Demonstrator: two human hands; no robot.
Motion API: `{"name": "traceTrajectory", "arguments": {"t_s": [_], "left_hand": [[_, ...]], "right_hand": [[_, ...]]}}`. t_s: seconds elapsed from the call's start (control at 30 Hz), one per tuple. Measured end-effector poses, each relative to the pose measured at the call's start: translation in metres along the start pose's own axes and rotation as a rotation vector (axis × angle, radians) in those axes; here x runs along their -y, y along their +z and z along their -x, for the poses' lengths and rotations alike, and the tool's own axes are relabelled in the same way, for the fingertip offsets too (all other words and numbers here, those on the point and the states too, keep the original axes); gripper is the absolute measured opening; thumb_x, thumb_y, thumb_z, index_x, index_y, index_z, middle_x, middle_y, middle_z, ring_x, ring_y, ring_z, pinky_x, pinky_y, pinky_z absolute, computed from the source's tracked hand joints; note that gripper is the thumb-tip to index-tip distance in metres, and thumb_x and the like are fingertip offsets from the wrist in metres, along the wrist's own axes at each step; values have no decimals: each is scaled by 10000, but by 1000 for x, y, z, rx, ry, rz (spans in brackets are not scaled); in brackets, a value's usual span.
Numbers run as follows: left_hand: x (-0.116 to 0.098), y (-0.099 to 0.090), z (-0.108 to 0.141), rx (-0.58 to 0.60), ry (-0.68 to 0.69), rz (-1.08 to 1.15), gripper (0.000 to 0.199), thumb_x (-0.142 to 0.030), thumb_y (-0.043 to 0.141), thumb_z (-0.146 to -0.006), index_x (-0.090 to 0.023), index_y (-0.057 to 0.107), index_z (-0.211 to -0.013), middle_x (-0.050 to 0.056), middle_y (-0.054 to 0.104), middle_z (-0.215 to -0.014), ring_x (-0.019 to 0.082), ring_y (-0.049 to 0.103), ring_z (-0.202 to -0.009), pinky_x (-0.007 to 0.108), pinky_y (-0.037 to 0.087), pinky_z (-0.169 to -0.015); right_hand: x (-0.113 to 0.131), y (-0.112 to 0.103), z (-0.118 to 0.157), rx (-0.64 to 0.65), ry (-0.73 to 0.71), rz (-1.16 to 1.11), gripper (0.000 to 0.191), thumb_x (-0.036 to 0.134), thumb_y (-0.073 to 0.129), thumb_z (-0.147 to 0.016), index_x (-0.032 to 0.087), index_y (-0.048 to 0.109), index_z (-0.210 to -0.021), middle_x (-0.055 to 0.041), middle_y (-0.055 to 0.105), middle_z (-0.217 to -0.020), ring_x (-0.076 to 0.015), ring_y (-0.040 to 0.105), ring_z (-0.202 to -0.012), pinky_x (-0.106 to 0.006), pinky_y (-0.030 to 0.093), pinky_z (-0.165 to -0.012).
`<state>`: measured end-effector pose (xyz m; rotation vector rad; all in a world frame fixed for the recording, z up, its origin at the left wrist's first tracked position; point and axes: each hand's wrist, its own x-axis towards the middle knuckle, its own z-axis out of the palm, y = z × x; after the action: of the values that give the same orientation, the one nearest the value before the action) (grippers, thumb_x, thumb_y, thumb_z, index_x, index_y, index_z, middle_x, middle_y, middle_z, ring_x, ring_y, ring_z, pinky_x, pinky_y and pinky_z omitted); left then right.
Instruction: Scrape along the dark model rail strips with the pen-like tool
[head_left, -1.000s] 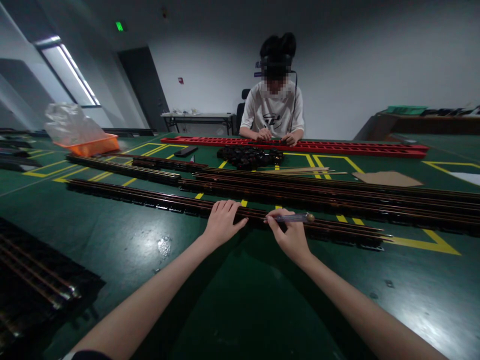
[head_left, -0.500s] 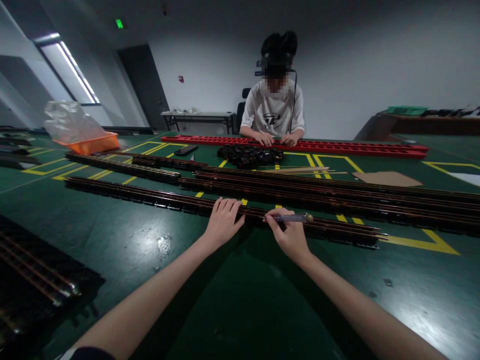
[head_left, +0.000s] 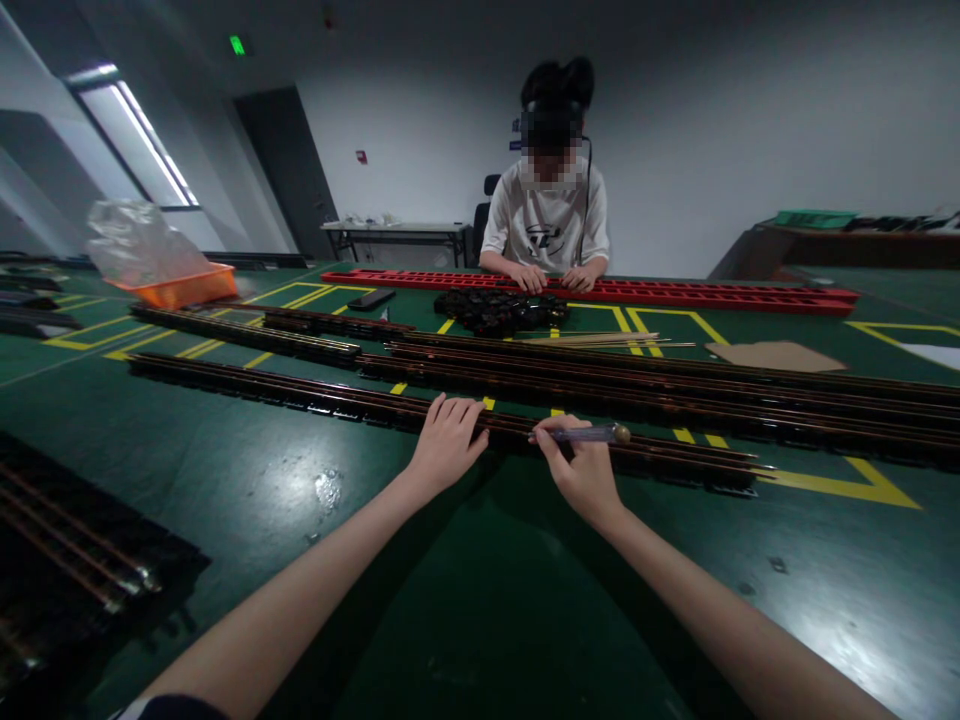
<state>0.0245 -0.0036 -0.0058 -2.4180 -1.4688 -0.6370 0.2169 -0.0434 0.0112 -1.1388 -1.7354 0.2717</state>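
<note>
A long black rail strip with copper-coloured rods along it lies across the table in front of me. My left hand rests palm down over the middle of this strip, fingers stretched out and thumb apart. Just to its right, my right hand is closed around a slim pen-like tool with a clear purplish handle and a round golden end. The tool lies nearly level, its tip end pointing left at the strip; whether the tip touches is too small to tell.
Beyond lie more black strips, a heap of black parts, thin sticks, cardboard and a dark phone-like slab. An orange basket holds a plastic bag. Opposite, a person works at a red rail.
The tool in my right hand has shifted very slightly to the right. My left hand stays in place on the strip.
</note>
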Motion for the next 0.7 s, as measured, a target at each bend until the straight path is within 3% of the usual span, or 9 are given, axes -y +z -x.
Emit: {"name": "traceTrajectory", "arguments": {"t_s": [0.43, 0.7], "left_hand": [[4, -2, 0, 22, 11, 29, 330, -367, 442, -883, -159, 535, -1121, 78, 601, -1126, 237, 509, -1088, 430, 326, -1025], [-1, 1, 1, -8, 15, -3, 317, -303, 409, -897, -169, 525, -1159, 71, 590, -1168, 231, 499, -1121, 438, 301, -1049]], "right_hand": [[0, 0, -1, 21, 5, -6, 163, 269, 495, -847, 202, 571, -720, -28, 663, -718, -184, 617, -734, -332, 442, -716], [1, -1, -2, 13, 7, -20, 158, 266, 502, -844, 202, 572, -717, -27, 662, -708, -183, 619, -730, -331, 448, -713]]}}
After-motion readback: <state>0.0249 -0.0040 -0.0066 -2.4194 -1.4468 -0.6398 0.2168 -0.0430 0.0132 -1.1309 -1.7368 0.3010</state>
